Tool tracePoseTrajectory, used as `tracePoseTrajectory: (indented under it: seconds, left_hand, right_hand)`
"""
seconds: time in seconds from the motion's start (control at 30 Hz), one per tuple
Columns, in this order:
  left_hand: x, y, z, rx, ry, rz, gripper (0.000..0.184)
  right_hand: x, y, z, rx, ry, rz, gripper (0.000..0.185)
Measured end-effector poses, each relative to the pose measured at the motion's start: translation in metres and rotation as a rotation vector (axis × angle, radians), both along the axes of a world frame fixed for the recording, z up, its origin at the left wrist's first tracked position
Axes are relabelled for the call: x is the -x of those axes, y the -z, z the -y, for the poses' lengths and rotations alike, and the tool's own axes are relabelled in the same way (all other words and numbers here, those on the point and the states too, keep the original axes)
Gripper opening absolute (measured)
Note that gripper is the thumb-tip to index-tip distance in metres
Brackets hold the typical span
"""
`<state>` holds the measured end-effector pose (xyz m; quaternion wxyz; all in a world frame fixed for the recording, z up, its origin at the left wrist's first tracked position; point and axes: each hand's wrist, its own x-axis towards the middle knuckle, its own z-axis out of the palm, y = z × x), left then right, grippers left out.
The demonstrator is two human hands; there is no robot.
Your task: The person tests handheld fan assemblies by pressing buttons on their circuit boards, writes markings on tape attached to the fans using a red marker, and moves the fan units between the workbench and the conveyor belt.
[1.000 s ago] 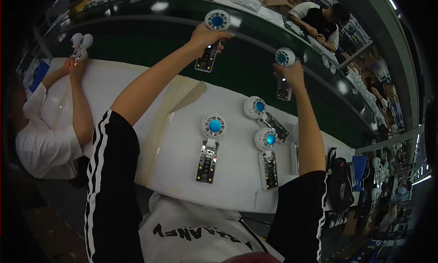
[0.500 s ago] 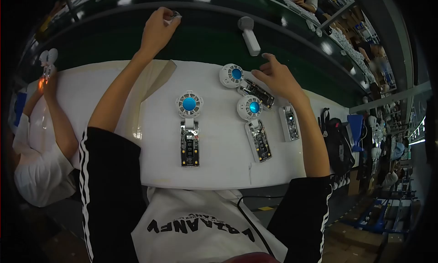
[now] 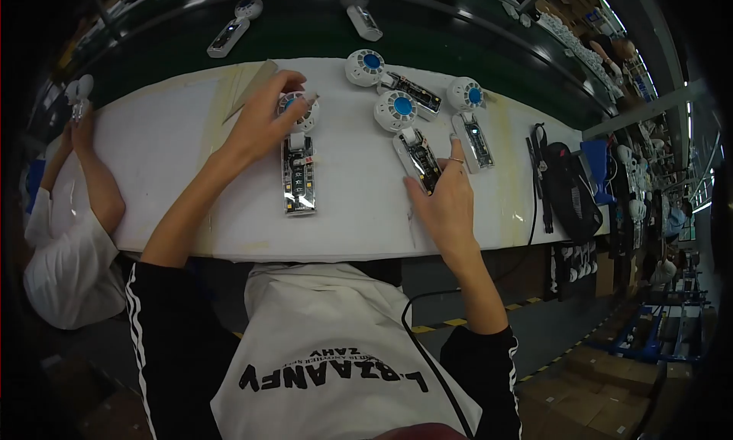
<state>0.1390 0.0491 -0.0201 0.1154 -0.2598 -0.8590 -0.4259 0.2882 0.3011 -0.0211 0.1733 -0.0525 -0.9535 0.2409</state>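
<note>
My left hand (image 3: 267, 119) is curled over the round white head of a device (image 3: 298, 176) with an exposed circuit board, on the white table (image 3: 351, 230). My right hand (image 3: 447, 199) lies around the lower body of a second such device (image 3: 418, 159), its thumb and fingers apart at the two sides. Just behind is a third device (image 3: 412, 92), blue centre up. To the right of them a fourth (image 3: 475, 140) lies with a small light on its body.
Two devices (image 3: 230, 37) (image 3: 364, 21) lie on the green belt (image 3: 298, 27) beyond the table. A co-worker (image 3: 76, 226) sits at the left, holding a device. A black bag (image 3: 569, 188) and a cardboard flap (image 3: 250, 91) are also there.
Both hands have come back from the belt to devices on the table. The view has shifted, and a device now shows on the belt at the left, where my left hand was.
</note>
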Motion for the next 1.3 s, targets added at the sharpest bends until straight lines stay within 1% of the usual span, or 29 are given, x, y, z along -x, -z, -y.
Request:
tracePoseTrajectory:
  seconds: [0.07,0.1,0.13,0.17,0.2,0.23,0.27,0.3,0.33,0.37,0.4,0.43,0.5,0.57,0.6,0.63,0.7,0.73,0.77,0.83,0.9,0.93,1.0,1.07,1.13,1.17,1.2,1.23,1.3]
  left_hand:
    - [0.014,-0.003,-0.014,0.002,0.294,0.063,0.038]
    - [0.013,-0.003,-0.016,0.004,0.302,0.053,0.038]
    - [0.015,-0.005,-0.016,0.05,0.346,0.104,0.034]
    - [0.019,-0.008,-0.016,0.101,0.387,0.15,0.03]
    - [0.019,-0.007,-0.017,0.116,0.393,0.137,0.03]
    - [0.015,0.0,-0.017,0.026,0.29,0.07,0.027]
    - [0.011,0.007,-0.017,-0.069,0.184,0.006,0.024]
    - [0.009,0.012,-0.017,-0.068,0.187,0.002,0.024]
    - [0.008,0.017,-0.019,-0.13,0.094,-0.034,0.022]
    - [0.006,0.018,-0.023,-0.196,0.001,-0.065,0.021]
    - [0.005,0.02,-0.025,-0.209,-0.003,-0.061,0.021]
    - [0.004,0.018,-0.027,-0.163,-0.066,-0.081,0.024]
    - [0.0,0.012,-0.033,-0.121,-0.142,-0.099,0.026]
    - [-0.007,0.004,-0.038,-0.025,-0.25,-0.061,0.034]
    - [-0.005,0.0,-0.035,0.093,-0.256,-0.008,0.041]
    - [-0.005,-0.001,-0.033,0.087,-0.259,0.001,0.041]
    - [-0.003,-0.005,-0.034,0.267,-0.32,-0.054,0.049]
    - [-0.003,-0.008,-0.034,0.258,-0.322,-0.056,0.049]
    - [-0.003,-0.009,-0.032,0.255,-0.248,-0.013,0.053]
    - [0.006,-0.005,-0.027,0.26,-0.173,0.027,0.056]
    - [0.029,0.008,-0.021,0.019,0.001,0.31,0.059]
    - [0.031,0.005,-0.02,0.032,0.004,0.309,0.059]
    - [0.034,0.001,-0.016,-0.19,0.139,0.529,0.059]
    - [0.03,-0.004,-0.019,-0.189,0.135,0.572,0.053]
    - [0.019,-0.006,-0.021,-0.193,0.128,0.628,0.047]
    - [0.01,-0.007,-0.02,-0.074,0.157,0.435,0.045]
    - [0.002,-0.006,-0.018,0.045,0.185,0.238,0.043]
    - [-0.002,-0.002,-0.015,0.046,0.185,0.237,0.043]
    - [-0.01,0.009,-0.007,-0.008,0.207,-0.008,0.034]
  right_hand:
    - [0.016,0.008,-0.006,-0.016,-0.083,-0.049,0.086]
    - [0.024,0.008,-0.01,-0.033,-0.165,-0.082,0.086]
    - [0.032,0.007,-0.01,-0.031,-0.157,-0.096,0.086]
    - [0.041,0.005,-0.007,-0.151,-0.204,-0.14,0.086]
    - [0.05,0.004,-0.004,-0.269,-0.248,-0.177,0.086]
    - [0.059,0.003,-0.006,-0.258,-0.237,-0.186,0.086]
    - [0.067,0.003,-0.009,-0.361,-0.227,-0.264,0.09]
    - [0.076,0.001,-0.013,-0.471,-0.22,-0.34,0.094]
    - [0.085,0.001,-0.018,-0.48,-0.221,-0.346,0.094]
    - [0.092,0.0,-0.022,-0.432,-0.218,-0.215,0.099]
    - [0.097,0.002,-0.027,-0.384,-0.217,-0.078,0.104]
    - [0.101,-0.008,-0.025,-0.395,-0.221,-0.071,0.104]
    - [0.107,-0.033,-0.014,-0.354,-0.215,0.388,0.112]
    - [0.106,-0.032,-0.013,-0.312,-0.222,0.422,0.112]
    - [0.105,-0.031,-0.011,-0.268,-0.216,0.447,0.113]
    - [0.098,-0.025,-0.007,-0.275,-0.219,0.456,0.113]
    - [0.075,-0.006,0.0,-0.127,-0.223,0.2,0.111]
    - [0.062,-0.001,0.002,0.01,-0.282,0.105,0.106]
    - [0.053,0.008,0.004,0.007,-0.281,0.106,0.106]
    - [0.04,0.022,0.006,0.285,-0.306,-0.028,0.101]
    - [0.033,0.023,0.011,0.277,-0.287,-0.053,0.099]
    - [0.03,0.021,0.017,0.262,-0.271,-0.074,0.098]
    - [0.024,0.013,0.028,0.325,-0.248,-0.076,0.098]
    - [0.026,0.011,0.033,0.367,-0.235,-0.073,0.097]
    - [0.029,0.016,0.036,0.071,-0.16,-0.074,0.097]
    - [0.028,0.01,0.035,0.074,-0.159,-0.065,0.097]
    - [0.028,-0.001,0.033,0.181,-0.172,0.027,0.097]
    - [0.029,-0.008,0.033,0.286,-0.185,0.113,0.098]
    - [0.031,-0.007,0.035,0.204,-0.181,0.117,0.098]
